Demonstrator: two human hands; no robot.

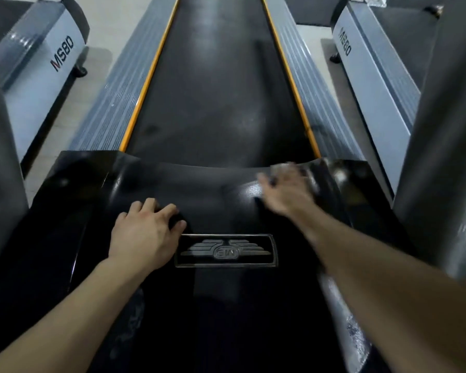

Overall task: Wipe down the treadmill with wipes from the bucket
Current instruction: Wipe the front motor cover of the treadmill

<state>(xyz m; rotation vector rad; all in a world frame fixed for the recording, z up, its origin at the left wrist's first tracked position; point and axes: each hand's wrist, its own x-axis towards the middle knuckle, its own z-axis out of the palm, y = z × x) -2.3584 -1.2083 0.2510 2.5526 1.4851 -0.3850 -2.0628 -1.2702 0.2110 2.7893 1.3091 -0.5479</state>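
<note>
I look down on the treadmill's glossy black motor cover (92,189), with a winged badge (225,250) near its middle. Beyond it the black belt (218,90) runs away between orange strips and grey side rails. My left hand (145,232) rests on the cover just left of the badge, its fingers bent against the surface and holding nothing. My right hand (285,189) is blurred with motion at the cover's far right edge, pressing a pale wipe (281,167) that shows beyond its fingers. No bucket is in view.
Grey neighbouring treadmills marked MS80 stand at the far left (46,63) and far right (361,49), with pale floor (102,30) between them and this one. A grey upright post (439,157) rises close on the right, another (0,157) on the left.
</note>
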